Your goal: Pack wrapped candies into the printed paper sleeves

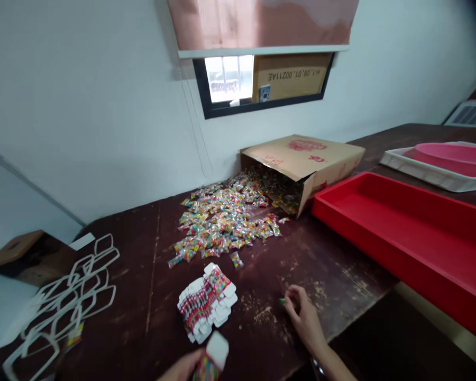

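Note:
My left hand [184, 369] shows at the bottom edge, closed on a small printed carton [212, 360] with a white flap. My right hand [303, 316] rests on the dark wooden table [321, 264], its fingertips pinched on a tiny green thing I cannot make out. A stack of flat printed cartons [207, 301] lies just beyond my left hand. Further back, a heap of small colourful candy packets [222, 219] spills from a cardboard box [301, 161] lying on its side.
A long red tray [404, 233] sits at the right, with a white tray [440, 174] holding a pink basin behind it. White cut-out card frames [63, 301] lie at the left. A brown box [24, 254] stands beyond the table's left edge. The wall is close behind.

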Demonstrator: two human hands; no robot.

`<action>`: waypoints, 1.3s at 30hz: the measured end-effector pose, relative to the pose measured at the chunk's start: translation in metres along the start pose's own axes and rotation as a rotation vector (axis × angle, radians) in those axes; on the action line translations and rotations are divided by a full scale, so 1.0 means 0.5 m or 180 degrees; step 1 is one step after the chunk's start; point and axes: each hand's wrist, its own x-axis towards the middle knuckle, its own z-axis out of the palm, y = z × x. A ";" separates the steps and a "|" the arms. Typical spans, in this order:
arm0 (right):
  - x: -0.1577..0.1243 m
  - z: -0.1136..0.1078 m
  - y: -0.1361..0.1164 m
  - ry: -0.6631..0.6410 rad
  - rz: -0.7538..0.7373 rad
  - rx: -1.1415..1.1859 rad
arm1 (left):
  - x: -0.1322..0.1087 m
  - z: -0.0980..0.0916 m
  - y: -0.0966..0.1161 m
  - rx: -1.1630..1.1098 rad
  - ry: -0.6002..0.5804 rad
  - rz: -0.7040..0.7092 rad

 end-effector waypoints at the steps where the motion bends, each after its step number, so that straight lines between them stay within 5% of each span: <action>1: -0.035 0.013 -0.033 -0.0209 0.0252 0.0445 | 0.012 0.015 0.004 -0.0173 0.0088 0.0149; 5: -0.070 0.031 -0.192 -0.1587 0.0546 0.1676 | 0.077 0.086 0.027 -0.0366 0.0085 0.0500; 8: -0.017 0.013 -0.255 -0.1529 0.0045 0.1412 | 0.107 0.125 0.036 -0.0450 -0.0049 0.0667; 10: 0.015 0.001 -0.265 -0.1364 -0.0189 0.1078 | 0.108 0.137 0.037 -0.0528 -0.0103 0.0736; 15: 0.002 0.030 -0.250 -0.1918 -0.0668 0.0554 | 0.092 0.136 0.024 -0.0442 0.0094 0.0733; 22: -0.073 0.075 -0.230 -0.1130 -0.0964 0.0206 | 0.088 0.129 -0.004 -0.0845 0.0656 0.0591; 26: -0.076 0.072 -0.219 -0.1096 0.0090 0.1173 | 0.092 0.122 -0.006 -0.1190 0.0645 0.0445; 29: -0.067 0.075 -0.208 -0.1881 0.1222 0.2259 | 0.094 0.118 0.007 -0.1021 0.0694 0.0566; 32: -0.055 0.082 -0.205 -0.2264 0.1534 0.2576 | 0.093 0.119 0.024 -0.0385 0.0689 0.0773; 36: -0.044 0.082 -0.219 -0.2074 0.0420 0.1569 | 0.095 0.121 0.036 0.0340 0.0838 0.1138; 39: -0.037 0.067 -0.235 -0.2070 -0.0770 0.0844 | 0.102 0.115 0.037 -0.0178 0.0918 0.0788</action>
